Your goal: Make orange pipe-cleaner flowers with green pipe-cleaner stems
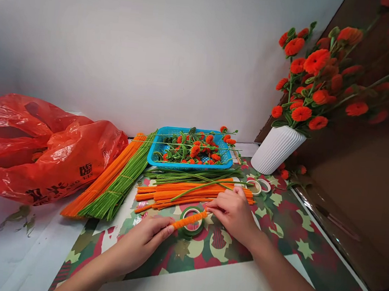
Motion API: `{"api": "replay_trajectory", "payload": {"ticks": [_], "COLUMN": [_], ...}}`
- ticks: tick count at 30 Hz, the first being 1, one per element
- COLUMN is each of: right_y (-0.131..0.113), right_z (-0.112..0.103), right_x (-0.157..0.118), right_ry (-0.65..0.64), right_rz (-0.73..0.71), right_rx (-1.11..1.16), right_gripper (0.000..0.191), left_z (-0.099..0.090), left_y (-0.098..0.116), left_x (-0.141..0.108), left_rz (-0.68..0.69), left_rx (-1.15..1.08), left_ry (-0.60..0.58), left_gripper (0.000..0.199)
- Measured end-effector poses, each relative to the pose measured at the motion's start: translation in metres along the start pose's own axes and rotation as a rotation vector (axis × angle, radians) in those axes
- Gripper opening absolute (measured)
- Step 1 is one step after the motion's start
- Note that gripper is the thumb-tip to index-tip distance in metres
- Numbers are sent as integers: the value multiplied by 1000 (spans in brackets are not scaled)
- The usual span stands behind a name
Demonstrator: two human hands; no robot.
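Note:
An orange pipe cleaner (190, 219), bent into a tight zigzag strip, stretches between my two hands. My left hand (145, 237) pinches its left end between thumb and fingers. At the other end, the fingertips of my right hand (231, 210) are closed on it. Just behind the strip, a roll of green tape (192, 232) lies on the patterned mat, partly covered by the strip. Loose orange pipe cleaners (179, 191) lie in a pile beyond my hands, with green pipe cleaners (177, 177) behind them.
A blue basket (189, 167) holds small orange flowers and green pieces. Bundled green stems (120, 188) and orange stems (104, 173) lie left, beside a red plastic bag (71, 160). A white vase (277, 149) of orange flowers stands right, near two tape rolls (263, 186).

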State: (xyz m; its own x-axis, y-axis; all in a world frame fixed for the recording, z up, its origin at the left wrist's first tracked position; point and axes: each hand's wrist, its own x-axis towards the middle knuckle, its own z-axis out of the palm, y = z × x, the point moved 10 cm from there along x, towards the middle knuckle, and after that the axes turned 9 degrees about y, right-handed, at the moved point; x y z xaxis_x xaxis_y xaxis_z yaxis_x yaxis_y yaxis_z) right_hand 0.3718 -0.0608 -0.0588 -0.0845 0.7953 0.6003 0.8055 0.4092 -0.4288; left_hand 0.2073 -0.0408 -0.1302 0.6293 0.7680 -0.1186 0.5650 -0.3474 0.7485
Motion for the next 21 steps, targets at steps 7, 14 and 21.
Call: {"api": "replay_trajectory", "payload": {"ticks": [7,14,21], "right_y": [-14,-29,-44], "right_z": [-9,-20,-29], "right_x": [-4,-5,-11], "right_ry": [163,224,331], "right_rz": [-62,-157,-204], "right_rx": [-68,-80,-31], "right_gripper": [21,19,12], "left_z": [2,23,53], "left_y": [5,4,-13], "left_x": [-1,-8,-8], "left_rz": [0,-133,-475], "left_rx": [-149,-528,-967], "left_ry": [67,-71,-174], "left_gripper": [37,27,47]}}
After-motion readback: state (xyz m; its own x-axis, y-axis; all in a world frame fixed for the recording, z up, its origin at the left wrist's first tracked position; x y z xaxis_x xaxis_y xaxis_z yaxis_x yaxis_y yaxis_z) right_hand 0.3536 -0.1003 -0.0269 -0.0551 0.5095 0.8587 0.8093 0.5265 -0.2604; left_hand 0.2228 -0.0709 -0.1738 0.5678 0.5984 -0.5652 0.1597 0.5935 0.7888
